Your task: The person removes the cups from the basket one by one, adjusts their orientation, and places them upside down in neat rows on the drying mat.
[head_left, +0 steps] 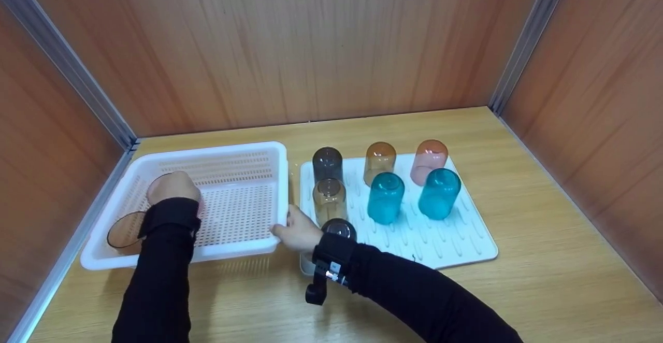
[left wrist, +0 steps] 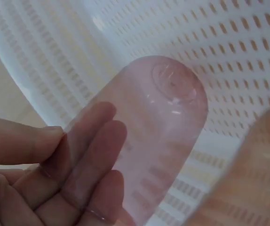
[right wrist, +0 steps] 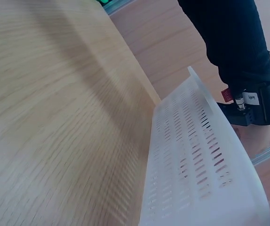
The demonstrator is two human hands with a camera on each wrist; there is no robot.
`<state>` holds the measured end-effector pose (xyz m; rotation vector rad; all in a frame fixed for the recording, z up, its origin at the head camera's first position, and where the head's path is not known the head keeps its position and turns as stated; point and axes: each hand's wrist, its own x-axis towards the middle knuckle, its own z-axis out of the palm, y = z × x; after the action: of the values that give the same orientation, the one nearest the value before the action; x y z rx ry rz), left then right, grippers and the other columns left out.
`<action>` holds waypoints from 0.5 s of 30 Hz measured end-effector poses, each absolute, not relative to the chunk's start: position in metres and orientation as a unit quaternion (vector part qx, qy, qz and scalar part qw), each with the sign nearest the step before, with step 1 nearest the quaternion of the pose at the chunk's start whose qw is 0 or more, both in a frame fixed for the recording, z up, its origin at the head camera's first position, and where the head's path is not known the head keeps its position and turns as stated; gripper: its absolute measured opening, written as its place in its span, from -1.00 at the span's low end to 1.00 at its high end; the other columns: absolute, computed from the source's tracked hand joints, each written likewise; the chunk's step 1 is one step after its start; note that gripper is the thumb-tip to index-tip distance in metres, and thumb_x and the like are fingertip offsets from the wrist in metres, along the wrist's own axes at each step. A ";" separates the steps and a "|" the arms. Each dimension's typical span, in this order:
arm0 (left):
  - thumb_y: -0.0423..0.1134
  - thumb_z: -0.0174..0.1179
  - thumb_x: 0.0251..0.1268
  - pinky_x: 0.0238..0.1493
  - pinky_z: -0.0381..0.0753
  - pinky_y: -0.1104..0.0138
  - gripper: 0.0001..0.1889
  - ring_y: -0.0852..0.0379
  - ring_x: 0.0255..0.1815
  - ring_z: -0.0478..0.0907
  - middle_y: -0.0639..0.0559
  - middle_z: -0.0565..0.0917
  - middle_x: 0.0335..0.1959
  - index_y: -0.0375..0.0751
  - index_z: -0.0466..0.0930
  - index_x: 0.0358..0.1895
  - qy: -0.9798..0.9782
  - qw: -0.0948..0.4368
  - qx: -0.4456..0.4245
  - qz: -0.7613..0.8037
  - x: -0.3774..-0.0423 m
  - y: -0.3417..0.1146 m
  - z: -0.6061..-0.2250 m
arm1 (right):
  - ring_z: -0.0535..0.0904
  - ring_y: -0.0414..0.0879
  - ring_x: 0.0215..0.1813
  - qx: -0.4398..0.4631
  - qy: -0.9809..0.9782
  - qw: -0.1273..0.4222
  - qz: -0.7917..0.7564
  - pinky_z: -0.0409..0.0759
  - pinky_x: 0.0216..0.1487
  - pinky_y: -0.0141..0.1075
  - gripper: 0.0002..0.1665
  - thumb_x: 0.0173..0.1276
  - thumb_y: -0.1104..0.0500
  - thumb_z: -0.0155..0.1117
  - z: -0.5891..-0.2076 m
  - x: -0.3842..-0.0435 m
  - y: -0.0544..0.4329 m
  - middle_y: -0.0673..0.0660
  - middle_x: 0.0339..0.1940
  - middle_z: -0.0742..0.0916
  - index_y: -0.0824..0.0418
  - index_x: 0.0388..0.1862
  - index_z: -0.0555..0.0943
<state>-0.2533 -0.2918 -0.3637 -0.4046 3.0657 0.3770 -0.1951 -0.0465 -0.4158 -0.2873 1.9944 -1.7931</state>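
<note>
My left hand reaches down into a white perforated plastic basket. In the left wrist view it pinches a clear pink drinking glass by its wall, thumb outside and fingers inside. The base of that glass points away from the hand, against the perforated plastic. An amber-brown glass lies in the basket's near left corner. At the near right corner, my right hand grips the rim, its thumb on top. The right wrist view shows the basket's outer side, with the right fingers out of sight.
Right of the basket, a white ribbed drying mat carries several upside-down glasses, among them a teal glass, an orange glass and another pink glass. One dark glass stands close beside the right wrist. Wooden panels enclose the table.
</note>
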 end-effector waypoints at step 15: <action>-0.32 -0.04 0.42 -0.11 0.52 -0.12 -0.80 -0.33 -0.13 0.63 -0.33 0.71 -0.18 -0.39 0.51 -0.11 0.951 -0.149 -0.007 0.270 -0.237 -0.194 -0.325 | 0.50 0.25 0.33 -0.031 0.626 0.244 -0.740 0.51 0.31 -0.03 -0.18 0.40 0.30 0.13 -0.397 -0.206 -0.041 0.47 0.31 0.49 0.37 0.51 -0.03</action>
<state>-0.2370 -0.1939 -0.3251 -0.0256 3.3097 0.9397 -0.2063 -0.0407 -0.3968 -0.0853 1.7086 -2.0209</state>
